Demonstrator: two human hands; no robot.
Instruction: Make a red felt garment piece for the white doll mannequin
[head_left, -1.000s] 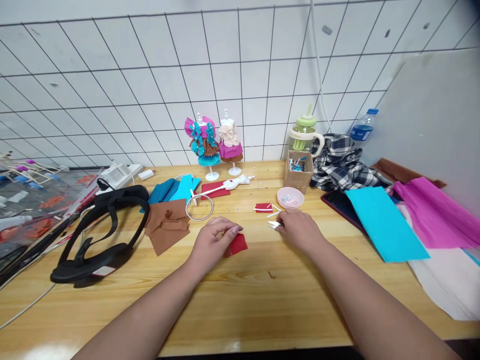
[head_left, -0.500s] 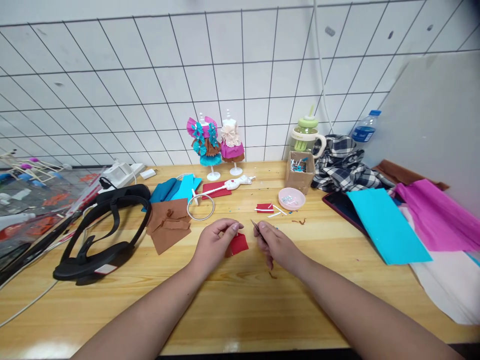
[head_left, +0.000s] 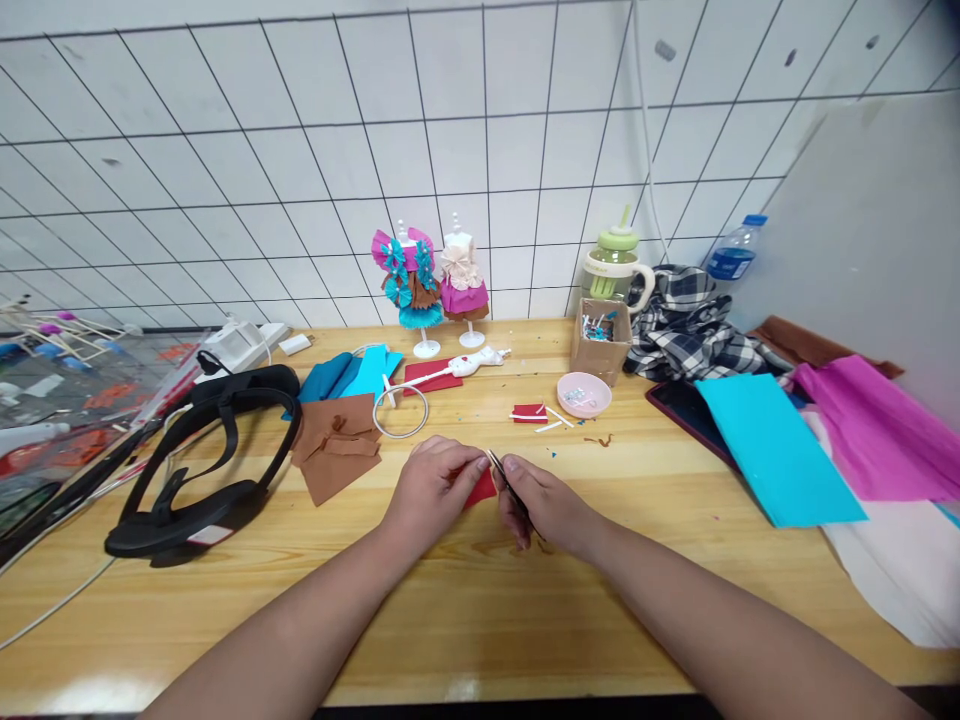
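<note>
lying at the far left of the pale wooden tabletop (head_left: 480, 620), the black curved headset (head_left: 202, 460) and the folded brown fabric pieces (head_left: 334, 455) are sitting where they were a second ago. the left hand (head_left: 435, 490) is pressing down on the small red fabric scrap (head_left: 480, 489), fingers curled over it and pinning it to the wood just as before. the right hand (head_left: 544, 505) is the one that is changing place: a second ago it was reaching out by the shallow pink dish (head_left: 583, 395), and now it is closing in beside the left hand, gripping a thin dark metal tool (head_left: 501, 475), tweezers or small scissors, i cannot tell which. its tip is touching the scrap's upper edge, so both hands are now meeting over the red piece, which suggests work on it is starting. farther right, the turquoise paper sheet (head_left: 776, 445) is lying untouched.
</note>
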